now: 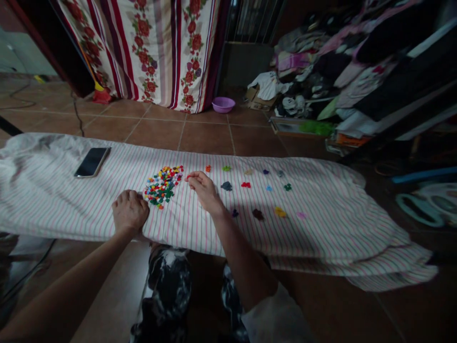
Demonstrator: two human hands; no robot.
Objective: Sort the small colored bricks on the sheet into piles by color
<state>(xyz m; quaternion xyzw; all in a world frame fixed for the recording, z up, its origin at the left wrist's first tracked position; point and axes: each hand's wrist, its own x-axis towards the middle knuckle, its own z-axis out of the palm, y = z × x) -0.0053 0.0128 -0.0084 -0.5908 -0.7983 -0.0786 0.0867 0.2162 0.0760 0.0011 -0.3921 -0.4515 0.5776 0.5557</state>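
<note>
Fingers (194, 176) of the right hand (204, 188) are closed on a red bit (187, 177); the left hand's (130, 209) grip, by the pile (164, 186), can't be told.

The striped cloth (303, 233) bears 1 phone (92, 162), 1 mixed pile (164, 185) and 13 small single-colour clusters (245, 185).

Thirteen small single-colour clusters (245, 185) lie on one striped cloth (328, 214): five in the far row, four in the middle, four in the near. One mixed-colour pile (164, 185) sits left of them, its pieces too small to count. There is one phone (92, 163) and one purple basin (223, 105).
</note>
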